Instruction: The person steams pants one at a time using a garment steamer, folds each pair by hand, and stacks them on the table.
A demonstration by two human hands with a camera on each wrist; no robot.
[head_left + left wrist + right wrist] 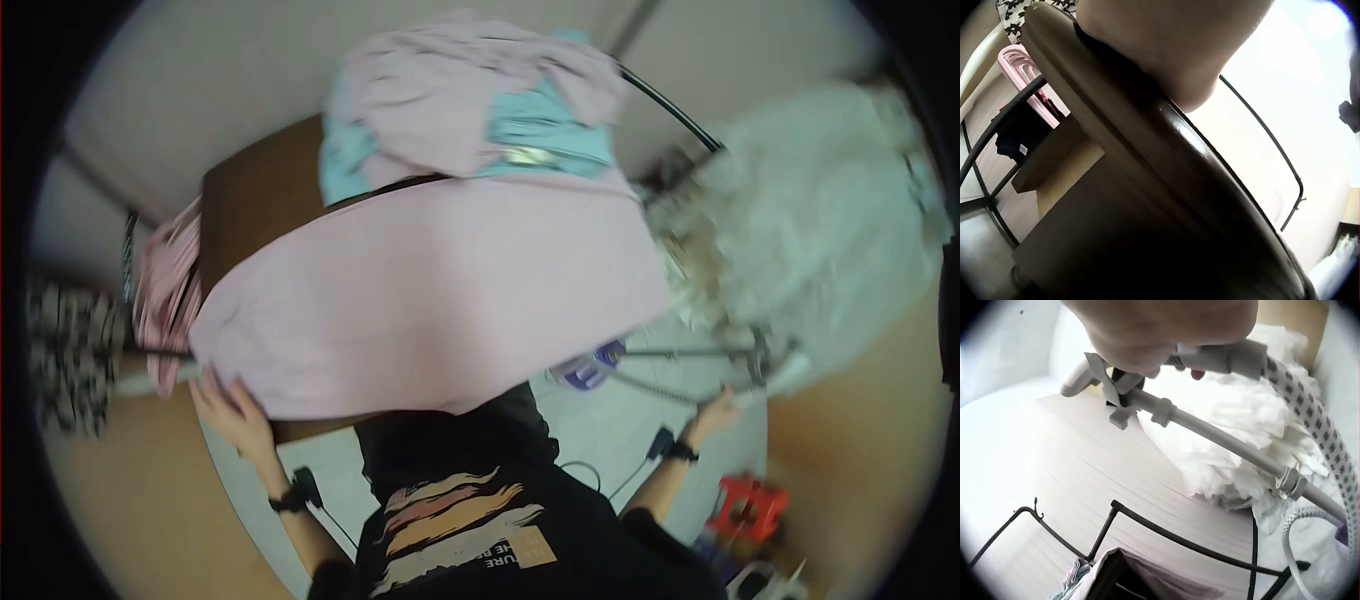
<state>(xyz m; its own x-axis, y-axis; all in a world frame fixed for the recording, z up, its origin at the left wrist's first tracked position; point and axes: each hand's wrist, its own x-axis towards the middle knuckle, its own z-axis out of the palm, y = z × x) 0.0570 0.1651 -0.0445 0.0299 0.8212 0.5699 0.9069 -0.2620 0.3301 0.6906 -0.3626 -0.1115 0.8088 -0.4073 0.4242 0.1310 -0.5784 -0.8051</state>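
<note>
A pale pink cloth lies spread over a brown tabletop in the head view. My left hand rests at its near left corner, fingers extended over the cloth's edge. In the left wrist view, that hand overlaps the rounded dark table edge; its fingertips are hidden. Off to the right, my right hand grips the grey handle of a garment steamer, beside the clip on its pole. A patterned hose runs down from the handle.
Pink and turquoise clothes are heaped behind the cloth. A white ruffled garment hangs at the right, near the steamer's purple base. Pink hangers hang at the left. A red object lies on the floor.
</note>
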